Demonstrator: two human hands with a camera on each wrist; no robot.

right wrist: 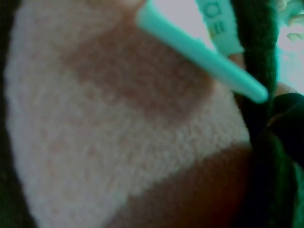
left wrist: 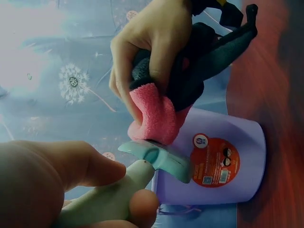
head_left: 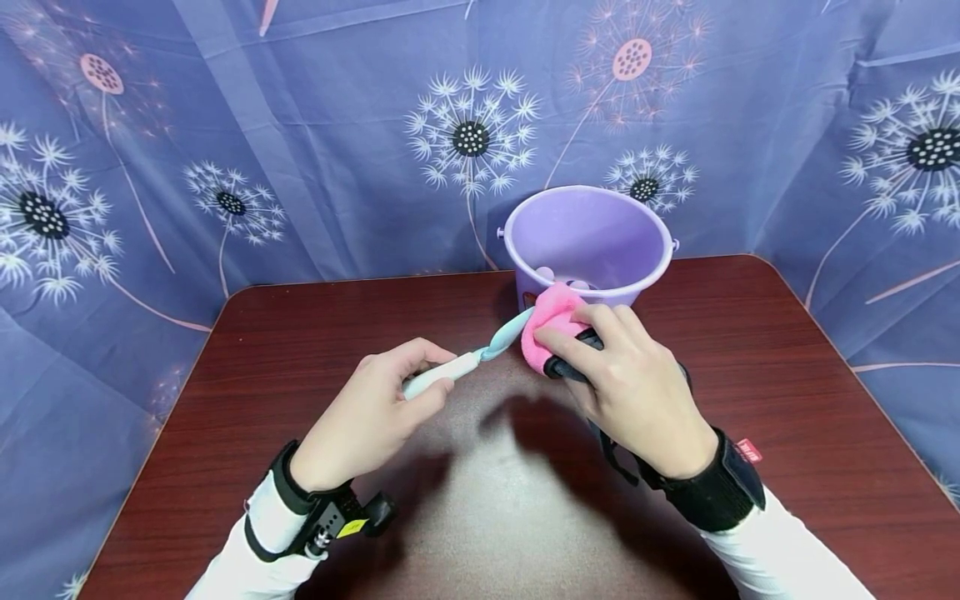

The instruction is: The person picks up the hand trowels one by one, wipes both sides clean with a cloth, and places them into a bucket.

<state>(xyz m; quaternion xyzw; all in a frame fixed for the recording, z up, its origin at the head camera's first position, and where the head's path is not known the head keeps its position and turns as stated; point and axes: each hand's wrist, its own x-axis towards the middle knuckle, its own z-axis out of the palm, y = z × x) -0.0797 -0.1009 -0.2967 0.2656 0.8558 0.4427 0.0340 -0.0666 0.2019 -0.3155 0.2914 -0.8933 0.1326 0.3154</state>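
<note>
My left hand (head_left: pixel 378 408) pinches the white handle of a tool (head_left: pixel 442 375) between thumb and fingers. A pale teal, twisted-looking head (left wrist: pixel 173 164) is at the tool's far end; its exact kind cannot be told. My right hand (head_left: pixel 637 387) grips a fuzzy pink cloth item (head_left: pixel 551 321) with black edging. The teal head meets the pink fabric in the head view. In the left wrist view, dark fabric (left wrist: pixel 216 59) trails from beside the right hand. Close-up fuzzy fabric (right wrist: pixel 118 142) fills most of the right wrist view, with a teal edge (right wrist: pixel 204 57) across it, blurred.
A purple bucket (head_left: pixel 592 221) stands at the table's back edge, right behind the cloth. Small light purple pieces (head_left: pixel 545 272) lie inside it. An orange label (left wrist: pixel 216 161) is on its side. The dark red-brown table (head_left: pixel 315 321) is backed by a blue dandelion-print curtain (head_left: pixel 337 167).
</note>
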